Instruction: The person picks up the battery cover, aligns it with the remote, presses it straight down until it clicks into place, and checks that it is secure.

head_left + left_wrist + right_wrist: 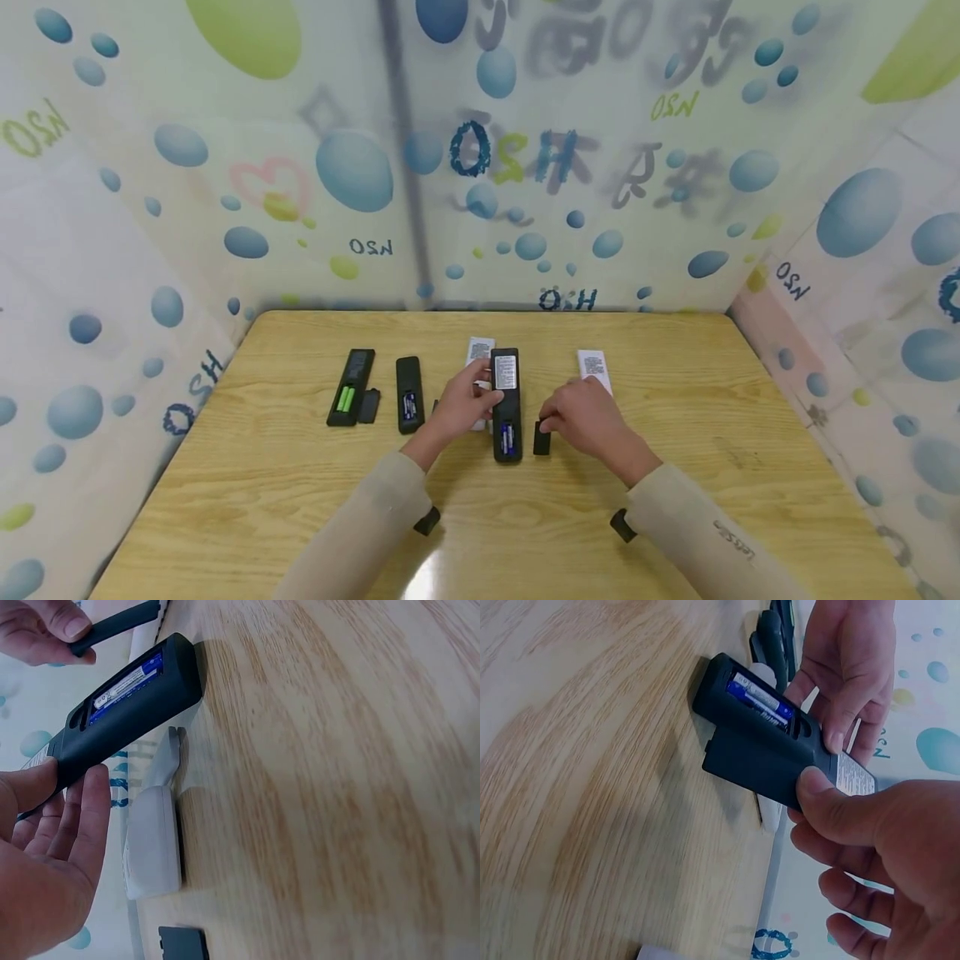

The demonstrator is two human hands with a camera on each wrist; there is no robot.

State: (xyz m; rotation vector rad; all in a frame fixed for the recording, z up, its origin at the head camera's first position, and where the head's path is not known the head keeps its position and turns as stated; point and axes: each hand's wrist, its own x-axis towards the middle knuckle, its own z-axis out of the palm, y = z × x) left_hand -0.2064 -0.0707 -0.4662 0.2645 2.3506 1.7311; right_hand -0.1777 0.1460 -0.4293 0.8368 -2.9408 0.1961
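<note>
My left hand (pixel 459 402) grips a black remote control (pixel 506 408) by its upper part, thumb on the back and fingers beneath. The remote's back faces up, with a white label and an uncovered battery compartment. Two blue-and-white batteries (pixel 759 699) lie inside that compartment. Between thumb and fingers, my right hand (pixel 588 417) pinches a black battery cover (pixel 754 771). In the head view the cover hangs just right of the remote, with a gap between them. The left wrist view shows the remote (pixel 127 712) tilted, its lower end near the tabletop.
To the left lie a black remote with green batteries (pixel 346 399), a loose cover (pixel 368 407) and another black remote (pixel 407 375) with blue batteries. One white remote (pixel 480 348) is partly behind my left hand, another white remote (pixel 596 367) behind my right. A patterned wall borders the wooden table (pixel 660 350).
</note>
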